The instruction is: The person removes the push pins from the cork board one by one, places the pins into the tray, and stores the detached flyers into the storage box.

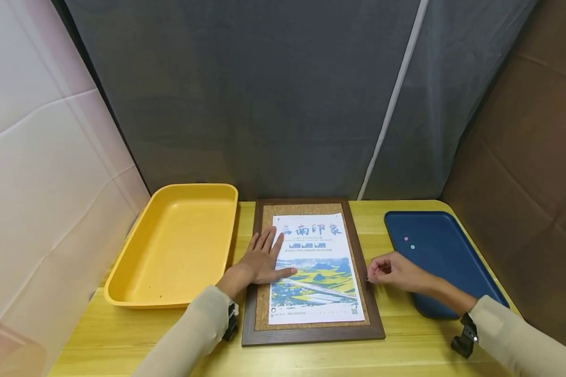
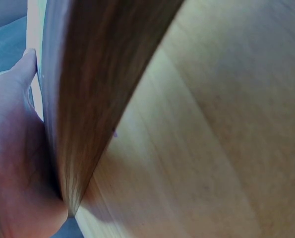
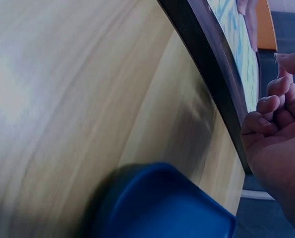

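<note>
A printed landscape poster (image 1: 318,309) with large blue characters lies on a cork board (image 1: 264,317) in a dark brown wooden frame (image 1: 311,335). Small pins show at the poster's top corners. My left hand (image 1: 259,264) presses flat over its left side, fingers spread, thumb on the picture; the left wrist view shows that hand at the frame's edge. Beside the frame's right edge, my right hand (image 1: 396,271) pinches a tiny pushpin (image 3: 275,58) between thumb and forefinger, mostly hidden by the fingertips. Its other fingers are curled in the right wrist view.
A blue tray (image 1: 434,225) to the right holds a pink pushpin (image 1: 406,239) and a pale one (image 1: 412,246). At the left stands a deep yellow tray (image 1: 188,235). Both rest on a wood-grain table (image 1: 207,335), with a dark curtain (image 1: 240,104) behind.
</note>
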`<state>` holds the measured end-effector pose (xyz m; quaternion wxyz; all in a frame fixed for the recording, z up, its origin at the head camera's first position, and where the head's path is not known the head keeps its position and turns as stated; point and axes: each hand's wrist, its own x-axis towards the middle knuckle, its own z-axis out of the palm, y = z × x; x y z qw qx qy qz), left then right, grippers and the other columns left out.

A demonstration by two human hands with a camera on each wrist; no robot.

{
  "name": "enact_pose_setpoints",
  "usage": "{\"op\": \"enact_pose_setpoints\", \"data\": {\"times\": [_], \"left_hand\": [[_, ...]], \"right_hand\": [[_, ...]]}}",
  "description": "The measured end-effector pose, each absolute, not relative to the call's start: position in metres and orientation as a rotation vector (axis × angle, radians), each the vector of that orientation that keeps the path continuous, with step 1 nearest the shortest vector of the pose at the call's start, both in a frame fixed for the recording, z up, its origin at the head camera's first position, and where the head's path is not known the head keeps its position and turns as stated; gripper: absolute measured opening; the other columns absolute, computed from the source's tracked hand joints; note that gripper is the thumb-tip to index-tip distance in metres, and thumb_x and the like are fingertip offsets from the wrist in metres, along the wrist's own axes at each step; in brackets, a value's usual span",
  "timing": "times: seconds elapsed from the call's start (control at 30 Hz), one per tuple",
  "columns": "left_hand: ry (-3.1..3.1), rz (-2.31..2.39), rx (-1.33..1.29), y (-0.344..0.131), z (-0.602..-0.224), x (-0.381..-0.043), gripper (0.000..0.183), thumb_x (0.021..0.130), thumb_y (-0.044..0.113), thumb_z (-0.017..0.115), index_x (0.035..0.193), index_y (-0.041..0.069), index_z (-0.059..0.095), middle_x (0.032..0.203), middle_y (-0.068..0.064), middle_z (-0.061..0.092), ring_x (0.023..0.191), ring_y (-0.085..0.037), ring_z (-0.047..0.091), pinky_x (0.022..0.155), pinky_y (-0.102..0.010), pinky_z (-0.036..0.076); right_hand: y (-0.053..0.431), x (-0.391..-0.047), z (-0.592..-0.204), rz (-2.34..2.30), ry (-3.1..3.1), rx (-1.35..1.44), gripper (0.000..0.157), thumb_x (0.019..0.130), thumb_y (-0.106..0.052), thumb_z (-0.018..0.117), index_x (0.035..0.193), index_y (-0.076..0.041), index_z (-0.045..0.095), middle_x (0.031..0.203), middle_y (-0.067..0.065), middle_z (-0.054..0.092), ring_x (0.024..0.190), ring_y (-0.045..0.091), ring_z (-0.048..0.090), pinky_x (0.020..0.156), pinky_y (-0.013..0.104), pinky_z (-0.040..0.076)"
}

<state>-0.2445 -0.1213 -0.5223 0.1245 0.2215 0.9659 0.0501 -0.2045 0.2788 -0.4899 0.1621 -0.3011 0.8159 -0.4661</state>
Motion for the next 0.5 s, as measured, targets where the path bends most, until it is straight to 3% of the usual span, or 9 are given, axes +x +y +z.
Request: {"op": "enact_pose_setpoints", "data": {"times": [0.23,0.5], "left_hand": [[2.815,0.125,0.655,-0.121,-0.521,-0.245,0.114,0.094,0.086,0.038,0.171,0.013,-0.004,0.176,-0.014,-0.015,0.163,-0.034,-0.014,0.129,-0.057,-0.008],[2.825,0.127,0.669,-0.121,-0.526,-0.247,0.114,0.094,0.084,0.041,0.171,0.012,-0.003,0.177,-0.014,-0.014,0.164,-0.035,-0.013,0.129,-0.058,-0.009]], "right_hand": [[0.292,-0.213,-0.488,-1.354,2.323,-0.816,0.009,0.095,0.005,0.064,0.094,0.004,0.073,0.088,0.026,0.07,0.075,0.009,0.059,0.069,0.023,0.049],[0.302,-0.22,-0.485,-1.354,2.338,-0.744,0.01,0.097,0.004,0.063,0.098,0.008,0.071,0.095,0.027,0.071,0.078,0.01,0.061,0.072,0.024,0.051]]}}
